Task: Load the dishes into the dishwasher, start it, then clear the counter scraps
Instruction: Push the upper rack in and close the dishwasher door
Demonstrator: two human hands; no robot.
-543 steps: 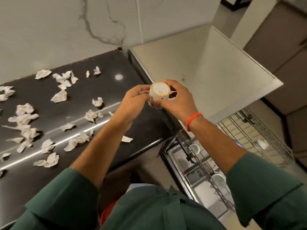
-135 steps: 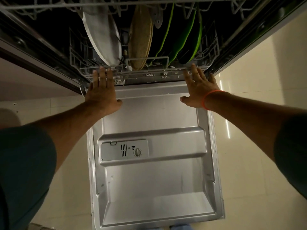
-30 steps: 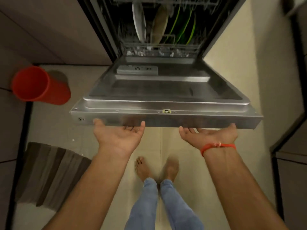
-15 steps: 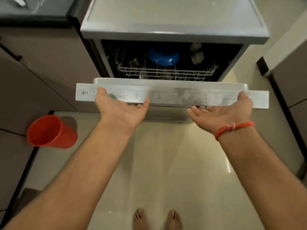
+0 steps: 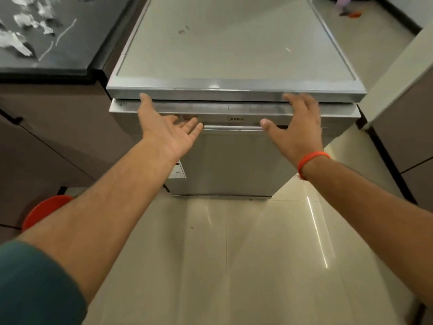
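— Swung up since 0.5 s ago, the dishwasher door [image 5: 230, 160] now stands shut under the lid.
— And the hands?
— Left hand [image 5: 167, 131] palm-up, right hand [image 5: 296, 127] palm-down, both at the door's top edge, fingers spread, gripping nothing.
— Scraps?
— Paper scraps [image 5: 22, 41] lie on the black surface [image 5: 70, 43], left.

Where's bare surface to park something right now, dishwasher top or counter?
The dishwasher top is bare across nearly its whole face, from its metal front rim back, apart from small marks. The black counter beside it is bare near the dishwasher and its front edge; paper scraps crowd its far left. Both hands, left hand and right hand, are at the door.
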